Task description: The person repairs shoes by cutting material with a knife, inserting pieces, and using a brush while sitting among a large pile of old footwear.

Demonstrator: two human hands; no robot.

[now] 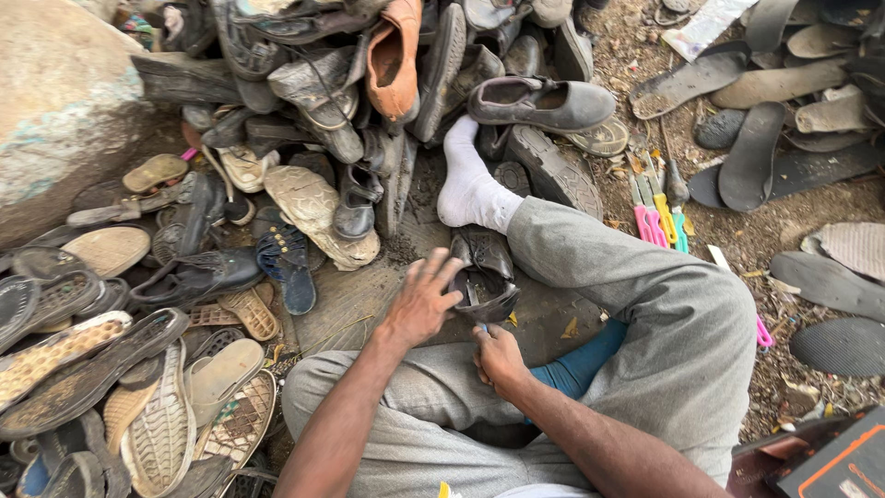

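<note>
Between the person's folded legs, on the ground, sits a dark worn shoe [484,277]. Left hand [422,302] grips its rim, fingers curled on it. Right hand [498,358] is clenched on a small tool at the shoe's edge; repair seems midway, steady hold needed next.

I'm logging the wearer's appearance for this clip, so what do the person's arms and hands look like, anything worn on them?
Both forearms are bare, with no sleeves in view. The left hand and right hand are ungloved, and no ring, watch or bracelet shows on either. Below the arms the person wears grey trousers and a white sock.
</note>
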